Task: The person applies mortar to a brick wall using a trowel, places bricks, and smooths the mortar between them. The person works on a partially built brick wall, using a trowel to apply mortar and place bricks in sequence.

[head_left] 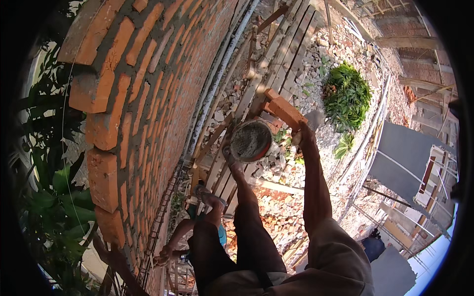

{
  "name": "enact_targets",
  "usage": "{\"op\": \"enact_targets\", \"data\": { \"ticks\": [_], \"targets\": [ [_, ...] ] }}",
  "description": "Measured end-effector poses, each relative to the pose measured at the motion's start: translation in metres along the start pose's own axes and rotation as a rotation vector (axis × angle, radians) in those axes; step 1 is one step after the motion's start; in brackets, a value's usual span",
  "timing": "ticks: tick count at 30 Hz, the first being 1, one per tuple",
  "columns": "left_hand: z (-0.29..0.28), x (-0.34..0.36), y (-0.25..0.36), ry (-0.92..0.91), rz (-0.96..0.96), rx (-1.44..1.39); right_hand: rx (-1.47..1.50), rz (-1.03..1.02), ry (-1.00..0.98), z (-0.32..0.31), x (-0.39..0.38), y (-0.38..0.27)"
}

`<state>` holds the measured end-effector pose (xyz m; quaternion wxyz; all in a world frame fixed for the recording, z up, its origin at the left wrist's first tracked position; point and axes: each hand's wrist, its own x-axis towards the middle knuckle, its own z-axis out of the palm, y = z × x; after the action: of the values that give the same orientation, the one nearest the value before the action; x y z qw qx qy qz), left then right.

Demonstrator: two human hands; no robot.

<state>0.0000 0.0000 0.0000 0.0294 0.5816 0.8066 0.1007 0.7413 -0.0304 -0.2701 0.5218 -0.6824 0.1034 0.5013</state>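
My right hand (300,135) is closed around one end of an orange brick (286,111), out in front of me over the planks. At the lower left, my left hand (109,252) is at the near end of a brick (109,227) in the wall's top course. Its fingers look apart, though they are in shade and partly hidden. The brick wall (143,98) runs up the left side with grey mortar in its joints. A round bucket of wet grey mortar (251,141) stands by my foot, with a few more bricks (270,121) beside it.
I stand on narrow scaffold planks (276,59) beside the wall. Rubble (316,64) and a heap of green leaves (347,90) lie below. A metal pipe (222,66) runs along the wall. Another person's hand (165,256) is near a steel rebar lattice (157,222).
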Motion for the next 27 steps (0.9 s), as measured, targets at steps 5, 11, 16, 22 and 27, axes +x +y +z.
{"op": "enact_targets", "data": {
  "ticks": [5,11,16,22,27],
  "targets": [
    [-0.034,-0.083,0.114,-0.172,-0.041,-0.269,0.480,0.228,-0.415,0.063,-0.232,-0.021],
    [-0.010,-0.133,0.230,-0.911,-0.141,-1.273,0.506,0.758,-0.723,0.120,-0.432,-0.007],
    [-0.027,-0.139,0.202,-0.793,-0.575,-1.852,-0.042,0.614,-0.698,0.150,-0.485,0.030],
    [-0.060,-0.115,0.123,-0.460,-0.522,-1.628,-0.207,0.582,-0.760,0.128,-0.458,0.032],
    [-0.068,-0.103,0.032,-0.157,-0.283,-0.398,-0.539,0.162,-0.501,0.074,-0.433,-0.024]
  ]
}}
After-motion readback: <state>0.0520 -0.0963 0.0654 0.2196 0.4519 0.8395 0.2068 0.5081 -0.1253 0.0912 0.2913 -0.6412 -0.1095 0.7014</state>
